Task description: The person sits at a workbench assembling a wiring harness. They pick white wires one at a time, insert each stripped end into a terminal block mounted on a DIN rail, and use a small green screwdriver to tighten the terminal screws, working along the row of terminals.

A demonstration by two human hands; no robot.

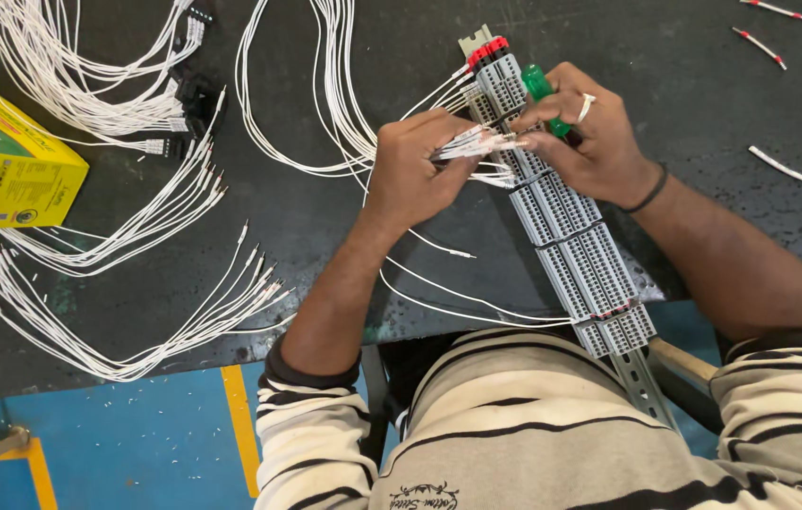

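We are pinching a bunch of white wires [472, 144] in our left hand [412, 170], pressing them against the grey terminal strip [566, 222] lying on the dark table [325, 227], while our right hand [588, 137] is gripping a green screwdriver [543, 93].

One yellow box [6, 161], one terminal-block rail [571, 236], one green screwdriver [541, 90], two hands, many white wires [136, 246].
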